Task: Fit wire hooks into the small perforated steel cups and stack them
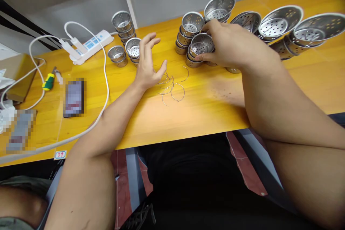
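My right hand (226, 43) has its thumb and fingers round the rim of a small perforated metal cup (201, 45), which sits on a short stack of like cups. Just behind it rises another stack of perforated cups (191, 25). Over the table, my left hand (149, 63) is held with its fingers apart and nothing in it. Close behind the left hand are more small cups (133, 47). Several thin wire rings (178, 92) lie loose on the table, below and to the right of my left hand.
Larger perforated metal bowls (280, 23) stand in stacks along the right back. On the left are a white power strip (94, 46) with plugged cables, a yellow-green screwdriver (49, 81) and a blurred phone (74, 97). A white cable (106, 68) loops beside my left forearm.
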Demonstrator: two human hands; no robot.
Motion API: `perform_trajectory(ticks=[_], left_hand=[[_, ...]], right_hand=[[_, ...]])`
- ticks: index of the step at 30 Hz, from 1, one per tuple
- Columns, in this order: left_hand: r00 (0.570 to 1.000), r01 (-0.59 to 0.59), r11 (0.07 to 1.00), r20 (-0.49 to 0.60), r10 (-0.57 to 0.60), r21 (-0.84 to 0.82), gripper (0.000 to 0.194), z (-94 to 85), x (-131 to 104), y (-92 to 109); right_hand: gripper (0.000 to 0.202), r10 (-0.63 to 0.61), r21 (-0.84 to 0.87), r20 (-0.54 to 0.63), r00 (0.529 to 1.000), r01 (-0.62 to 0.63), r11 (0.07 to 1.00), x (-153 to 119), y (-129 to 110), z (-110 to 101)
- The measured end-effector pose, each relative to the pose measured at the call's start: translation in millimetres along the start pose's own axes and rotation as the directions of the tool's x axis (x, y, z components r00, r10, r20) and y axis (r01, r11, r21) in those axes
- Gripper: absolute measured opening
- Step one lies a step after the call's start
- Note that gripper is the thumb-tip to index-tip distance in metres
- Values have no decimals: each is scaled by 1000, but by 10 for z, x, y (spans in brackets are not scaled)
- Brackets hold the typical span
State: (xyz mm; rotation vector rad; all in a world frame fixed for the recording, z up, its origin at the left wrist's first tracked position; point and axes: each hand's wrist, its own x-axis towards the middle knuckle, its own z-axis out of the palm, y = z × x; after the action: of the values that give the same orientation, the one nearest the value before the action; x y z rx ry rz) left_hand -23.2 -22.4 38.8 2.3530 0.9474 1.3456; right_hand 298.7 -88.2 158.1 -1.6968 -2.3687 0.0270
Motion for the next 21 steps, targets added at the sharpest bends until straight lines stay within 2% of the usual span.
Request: perform_trajectory(ticks=[3,6,11,14,19,21], left_hand=[[993,45,998,-109,-40,49,79,-100,28,-89],[972,102,991,-220,-82,83,87,-185,47,-248],[944,161,980,-308,-118,115,94,-223,33,-483],[932,169,976,-345,-114,135,94,-209,15,-603],[896,316,947,-349,-276,64,99,-214,20,-772],[897,317,947,-341,-281,54,99,-231,24,-778]], right_hand=[[79,-6,-26,10,1000,6,1000,7,10,12],[80,-57,1,-24,998,57,998,-16,-7,-3],[48,-82,51,-138,987,90,995,-101,-197,-150],[41,-176,88,-171,969,193,977,-111,-291,-183],[44,-382,190,-93,920,393,900,-45,-307,41],[42,-415,213,-89,905,425,880,-11,-306,185]])
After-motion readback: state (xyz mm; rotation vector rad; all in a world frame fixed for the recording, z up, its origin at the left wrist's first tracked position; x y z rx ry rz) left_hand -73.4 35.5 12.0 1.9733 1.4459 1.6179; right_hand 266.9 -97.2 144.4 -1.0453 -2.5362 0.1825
